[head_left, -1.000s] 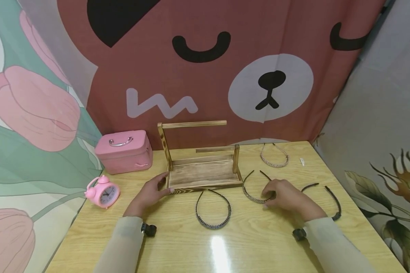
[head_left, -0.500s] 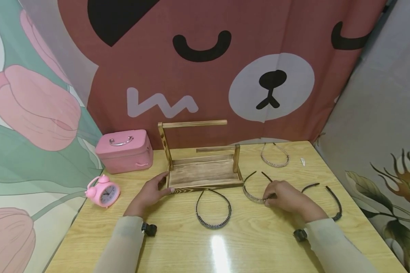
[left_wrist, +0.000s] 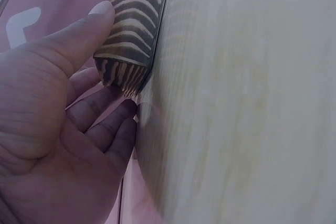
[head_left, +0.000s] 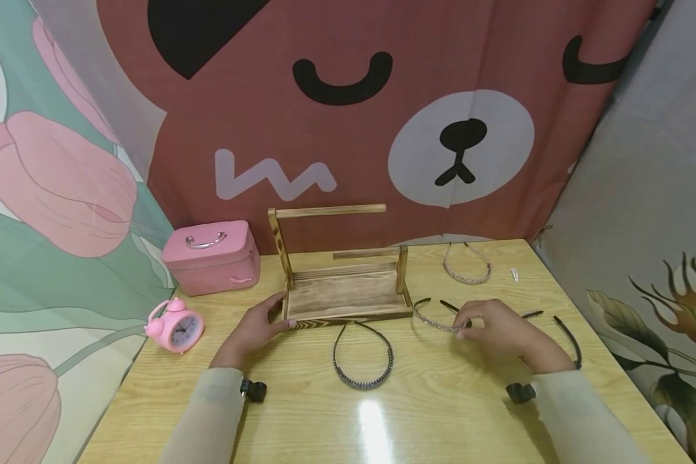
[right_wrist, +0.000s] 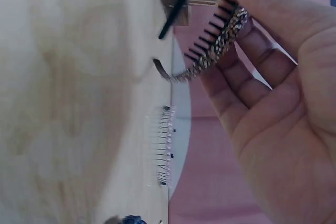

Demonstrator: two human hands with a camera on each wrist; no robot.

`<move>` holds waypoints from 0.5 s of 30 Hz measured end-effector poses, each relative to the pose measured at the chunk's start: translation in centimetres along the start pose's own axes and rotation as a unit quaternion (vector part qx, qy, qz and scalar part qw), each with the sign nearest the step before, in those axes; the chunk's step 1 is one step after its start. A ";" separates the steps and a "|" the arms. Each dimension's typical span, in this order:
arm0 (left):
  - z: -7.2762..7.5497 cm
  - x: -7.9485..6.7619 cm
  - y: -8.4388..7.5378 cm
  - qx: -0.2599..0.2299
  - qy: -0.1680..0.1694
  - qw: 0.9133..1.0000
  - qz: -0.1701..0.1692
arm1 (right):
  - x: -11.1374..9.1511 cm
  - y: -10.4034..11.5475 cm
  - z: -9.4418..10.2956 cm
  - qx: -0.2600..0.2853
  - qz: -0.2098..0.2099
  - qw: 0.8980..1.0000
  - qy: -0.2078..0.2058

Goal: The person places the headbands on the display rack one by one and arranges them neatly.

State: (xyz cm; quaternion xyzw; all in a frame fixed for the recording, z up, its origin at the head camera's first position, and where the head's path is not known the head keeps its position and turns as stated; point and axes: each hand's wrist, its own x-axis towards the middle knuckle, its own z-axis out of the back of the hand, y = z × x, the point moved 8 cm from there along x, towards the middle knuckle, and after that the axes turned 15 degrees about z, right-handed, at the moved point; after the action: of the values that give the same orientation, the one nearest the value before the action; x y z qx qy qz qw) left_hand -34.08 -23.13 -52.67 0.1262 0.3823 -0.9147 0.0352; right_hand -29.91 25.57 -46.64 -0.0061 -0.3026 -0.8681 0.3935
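Observation:
A wooden rack (head_left: pixel 348 293) with a shallow tray and two dowel arms stands at the middle of the table. My left hand (head_left: pixel 257 328) grips its front left corner, thumb on the dark-striped front board (left_wrist: pixel 134 19) and fingers round the end. My right hand (head_left: pixel 493 328) pinches a headband (head_left: pixel 437 323) covered in glittering beads, just right of the rack. In the right wrist view the headband's comb teeth (right_wrist: pixel 207 35) show, and it is raised off the table. Another beaded headband (head_left: pixel 362 385) lies in front of the rack.
A pale beaded headband (head_left: pixel 468 280) and a white hair clip (head_left: pixel 514 275) lie at the back right. A dark headband (head_left: pixel 570 338) lies partly hidden behind the right hand. At left stand a pink case (head_left: pixel 211 261) and a pink alarm clock (head_left: pixel 176 327).
My right hand has taken hold of the beaded headband and lifted it slightly off the table, its band tipping. The left hand and the rack have stayed in place.

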 end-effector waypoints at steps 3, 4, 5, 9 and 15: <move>-0.1 0.0 0.0 0.000 0.002 1.000 0.003 | -0.2 0.3 0.8 0.030 0.006 0.999 -0.018; -0.1 0.0 0.0 0.000 0.003 1.000 0.004 | -0.2 0.3 1.1 0.045 0.003 0.999 -0.025; -0.1 0.0 0.0 0.001 0.004 1.000 0.003 | -0.3 0.2 1.3 0.066 -0.001 0.997 -0.035; 0.0 -0.1 -0.1 0.001 0.002 1.000 0.000 | -0.4 0.1 1.9 0.136 -0.006 0.988 -0.076; 0.1 -0.1 -0.1 0.001 0.005 1.000 -0.003 | -0.2 -0.2 2.9 0.188 -0.008 0.975 -0.121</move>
State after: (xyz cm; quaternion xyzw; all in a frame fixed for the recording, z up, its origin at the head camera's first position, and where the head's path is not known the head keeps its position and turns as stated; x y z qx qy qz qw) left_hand -34.00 -23.14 -52.55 0.1301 0.3819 -0.9145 0.0306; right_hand -30.59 27.35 -44.46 -0.0343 -0.5055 -0.7917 0.3413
